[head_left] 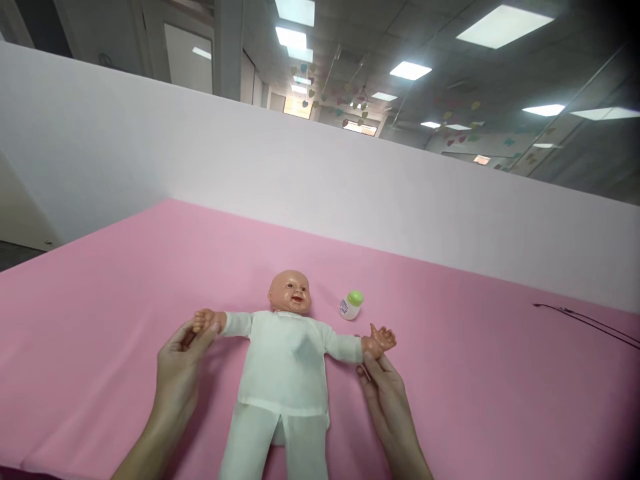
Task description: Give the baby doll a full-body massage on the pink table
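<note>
A baby doll (287,360) in a white top and white trousers lies on its back, arms stretched out to both sides. My left hand (180,367) is closed around the doll's hand at the left, thumb on top. At the right, my right hand (385,393) pinches the doll's other wrist from below, and the small spread fingers stick out above. A small white bottle with a green cap (352,305) stands just above that outstretched arm, beside the doll's head. The doll's feet are out of the picture.
A pink cloth (475,373) covers the table, with creases at the lower left. Behind it runs a white partition (300,173). Thin black cords (585,320) lie at the right edge. Beyond the partition, ceiling lights and hanging heart decorations show.
</note>
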`<state>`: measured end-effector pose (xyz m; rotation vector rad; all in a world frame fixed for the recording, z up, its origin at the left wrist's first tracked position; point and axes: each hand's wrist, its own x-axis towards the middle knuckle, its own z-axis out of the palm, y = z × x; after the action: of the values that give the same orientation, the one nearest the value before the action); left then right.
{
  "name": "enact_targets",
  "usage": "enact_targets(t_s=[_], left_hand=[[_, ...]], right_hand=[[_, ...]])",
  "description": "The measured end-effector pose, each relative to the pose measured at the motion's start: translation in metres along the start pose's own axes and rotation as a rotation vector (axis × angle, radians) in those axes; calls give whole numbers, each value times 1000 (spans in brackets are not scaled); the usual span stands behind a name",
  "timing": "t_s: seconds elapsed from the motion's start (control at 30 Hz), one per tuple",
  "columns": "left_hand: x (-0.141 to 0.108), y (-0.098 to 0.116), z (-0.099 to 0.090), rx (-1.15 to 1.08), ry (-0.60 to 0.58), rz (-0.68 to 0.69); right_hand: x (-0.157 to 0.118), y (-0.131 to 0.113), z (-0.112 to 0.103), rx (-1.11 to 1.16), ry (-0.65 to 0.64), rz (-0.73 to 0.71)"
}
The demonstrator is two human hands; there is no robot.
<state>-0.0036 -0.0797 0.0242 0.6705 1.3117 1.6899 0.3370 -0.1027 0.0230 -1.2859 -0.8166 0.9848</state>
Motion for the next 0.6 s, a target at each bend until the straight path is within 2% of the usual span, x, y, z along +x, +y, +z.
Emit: enact_targets(t_s=[0.07, 0.17, 0.23, 0.3, 0.33, 0.37, 0.43, 0.53, 0.6], left_hand=[[-7, -1, 6, 143, -139, 121], [-18, -10, 19, 369, -428, 396], [-22, -19, 26, 481, -600, 579], [-25, -26, 29, 538, -696, 683], [-25, -28, 29, 543, -704, 695], [-25, -28, 29, 531, -686, 673], [-22, -25, 25, 458, -568, 527], [-12, -15, 14, 197, -220, 156], [-5, -10, 7, -5, -17, -28]], right_hand=[[-7, -2, 6, -152, -125, -146], [-18, -4, 21, -482, -498, -430], [-24, -3, 30, -630, -679, -555], [-26, -3, 34, -681, -731, -591], [-25, -3, 34, -677, -718, -580], [-23, -3, 32, -655, -686, -549], [-18, -4, 25, -519, -542, -433], [-8, -5, 13, -153, -205, -163], [-4, -3, 7, 31, -44, -14]])
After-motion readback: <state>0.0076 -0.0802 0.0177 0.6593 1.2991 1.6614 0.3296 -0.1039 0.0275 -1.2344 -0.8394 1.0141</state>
